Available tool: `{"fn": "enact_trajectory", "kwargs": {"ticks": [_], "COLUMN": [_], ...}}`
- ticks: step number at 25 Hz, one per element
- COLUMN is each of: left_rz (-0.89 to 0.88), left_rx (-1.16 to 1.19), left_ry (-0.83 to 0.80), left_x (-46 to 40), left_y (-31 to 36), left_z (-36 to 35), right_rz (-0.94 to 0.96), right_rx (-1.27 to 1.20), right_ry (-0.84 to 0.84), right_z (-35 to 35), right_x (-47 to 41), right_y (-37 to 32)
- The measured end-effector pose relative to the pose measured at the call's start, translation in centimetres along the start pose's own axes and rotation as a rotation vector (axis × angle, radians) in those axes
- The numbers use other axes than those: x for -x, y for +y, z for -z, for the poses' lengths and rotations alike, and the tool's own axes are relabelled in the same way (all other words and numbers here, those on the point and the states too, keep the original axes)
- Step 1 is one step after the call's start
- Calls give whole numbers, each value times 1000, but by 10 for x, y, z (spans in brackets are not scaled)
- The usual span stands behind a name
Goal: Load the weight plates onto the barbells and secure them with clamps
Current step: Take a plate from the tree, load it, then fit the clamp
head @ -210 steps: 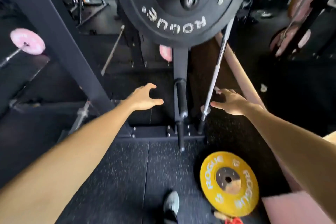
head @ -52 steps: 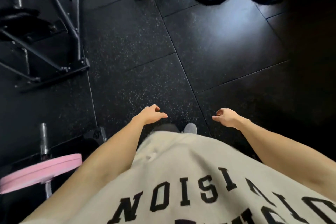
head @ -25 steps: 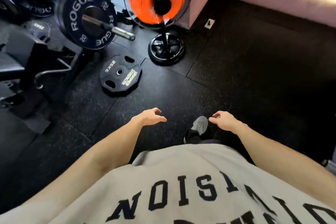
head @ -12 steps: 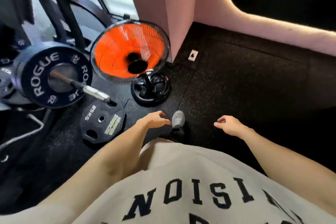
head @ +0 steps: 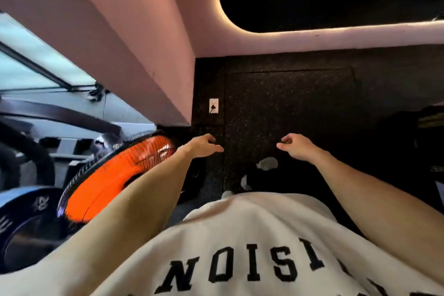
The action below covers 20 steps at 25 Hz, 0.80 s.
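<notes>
Both hands hang in front of the body with nothing in them. The left hand [head: 203,146] is loosely spread, palm down, fingers reaching forward over the floor. The right hand [head: 296,145] is half curled, its fingers bent inward toward the palm, gripping nothing. The 2 hands are well apart, with bare dark floor between them.

Below them a cream shirt [head: 252,235] with black block letters fills the lower part of the view. Just past its hem, between the forearms, a dark shoe [head: 260,170] with a pale toe stands on the speckled black rubber floor [head: 288,103].

Under the left forearm sits an orange fan [head: 115,170] in a dark wire cage, tilted and partly hidden by the arm. At the far lower left, beside the fan, is a black weight plate [head: 26,221] with pale markings on its face; it is blurred, and whether it sits on a bar cannot be told from here. No hand is near it.

A pink wall [head: 108,38] juts in from the upper left and ends at a corner just ahead of the left hand. A small white wall socket [head: 213,105] with a dark plug is set low beside that corner. A pink ledge [head: 336,38] with a lit edge runs across the back.
</notes>
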<state>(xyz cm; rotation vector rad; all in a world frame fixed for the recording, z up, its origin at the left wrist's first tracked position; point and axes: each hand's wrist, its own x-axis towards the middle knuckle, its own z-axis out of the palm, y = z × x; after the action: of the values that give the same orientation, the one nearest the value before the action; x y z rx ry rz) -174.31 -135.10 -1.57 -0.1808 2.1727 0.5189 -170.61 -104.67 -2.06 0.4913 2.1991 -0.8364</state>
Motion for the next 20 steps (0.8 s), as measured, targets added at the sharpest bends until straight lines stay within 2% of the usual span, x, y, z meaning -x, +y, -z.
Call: {"fn": "enact_trajectory", "kwargs": {"ticks": [5,10,15,20], "left_rz": [-83,-182,-329,-548], "left_rx": [-92,-256,-503,-787], "left_ry": [-57,-125,-258,-376], "left_x": [-78,-143,-187,-215], "left_y": [96,206,330,446], "left_z": [63,97,102,83], "right_rz": [-44,-151,-329,-520], "right_rx": [-112,-242,-503,-721], "right_ry": [41,97,237,405], "right_z": [77,147,184,191], "right_x": [-68,-102,-94,-78], "right_y": [-13,16,62,93]}}
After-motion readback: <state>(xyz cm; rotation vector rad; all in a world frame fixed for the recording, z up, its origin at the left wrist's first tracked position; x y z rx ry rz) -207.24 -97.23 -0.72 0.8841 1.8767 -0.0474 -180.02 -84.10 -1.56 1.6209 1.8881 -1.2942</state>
